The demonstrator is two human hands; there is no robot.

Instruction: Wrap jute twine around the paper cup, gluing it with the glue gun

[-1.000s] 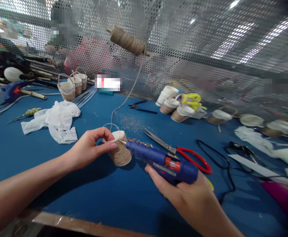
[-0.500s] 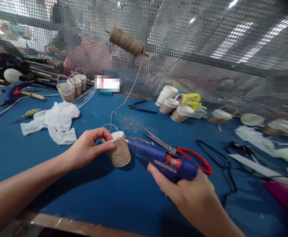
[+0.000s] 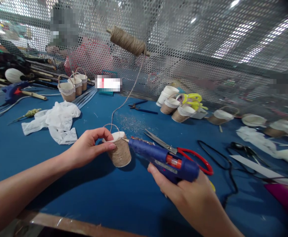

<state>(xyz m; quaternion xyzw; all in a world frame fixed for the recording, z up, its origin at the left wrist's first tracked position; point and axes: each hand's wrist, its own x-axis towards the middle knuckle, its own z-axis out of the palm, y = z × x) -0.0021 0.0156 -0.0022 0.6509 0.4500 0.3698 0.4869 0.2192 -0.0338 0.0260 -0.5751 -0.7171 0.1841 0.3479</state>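
Note:
My left hand pinches the rim of a small white cup wrapped in brown twine, thumb outside and fingers inside. The cup tilts a little above the blue table. A loop of twine arches over its mouth, and a strand runs up to a twine spool on the mesh wall. In my right hand is a blue glue gun, gripped by its handle. Its metal nozzle meets the cup's wrapped side just below the rim; whether glue is coming out cannot be seen.
Behind the glue gun lie red-handled scissors. Pliers rest farther back. White lace is heaped at left, near finished small baskets and another glue gun. More wrapped cups stand back right; a black cord winds across the right.
Almost nothing differs. The whole view has shifted very slightly, while both hands, the cup and the glue gun keep the same positions relative to each other.

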